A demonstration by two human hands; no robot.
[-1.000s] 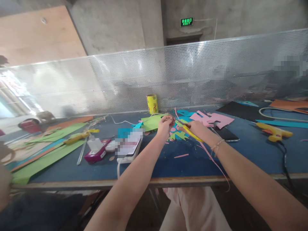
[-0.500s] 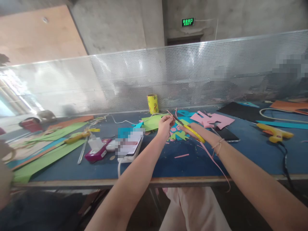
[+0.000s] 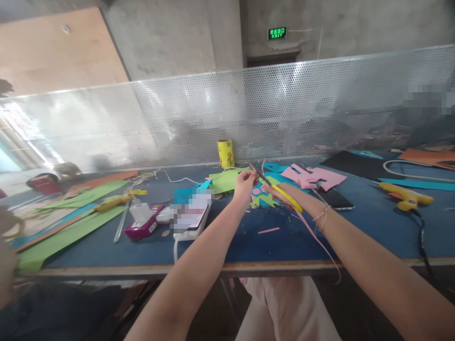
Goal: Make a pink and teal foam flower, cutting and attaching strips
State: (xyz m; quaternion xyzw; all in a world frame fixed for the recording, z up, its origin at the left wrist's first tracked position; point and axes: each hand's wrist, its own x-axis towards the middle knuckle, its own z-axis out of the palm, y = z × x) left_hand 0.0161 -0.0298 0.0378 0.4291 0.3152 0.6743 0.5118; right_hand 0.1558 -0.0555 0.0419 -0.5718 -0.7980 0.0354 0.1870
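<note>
My left hand (image 3: 245, 183) is pinched closed just beside the scissor blades. A thin pink paper strip (image 3: 263, 164) pokes up by its fingertips and appears to be held there. Yellow-handled scissors (image 3: 289, 198) are gripped in my right hand (image 3: 279, 193), blades pointing up and left towards the left fingers. From below the right hand a long pink strip (image 3: 315, 233) hangs past the table edge. Under both hands lies a pile of green, blue and pink paper cutouts (image 3: 265, 200). Fingers of my right hand are partly hidden by the handles.
Pink paper scraps (image 3: 320, 177) and a dark phone (image 3: 341, 202) lie to the right, then a yellow glue gun (image 3: 407, 195). On the left are a phone (image 3: 194, 211), a purple power strip (image 3: 144, 226) and green sheets (image 3: 76, 234). A yellow can (image 3: 226, 154) stands behind.
The scissor tips and the upright end of the pink strip have shifted slightly to the right. Both hands stay in nearly the same place.
</note>
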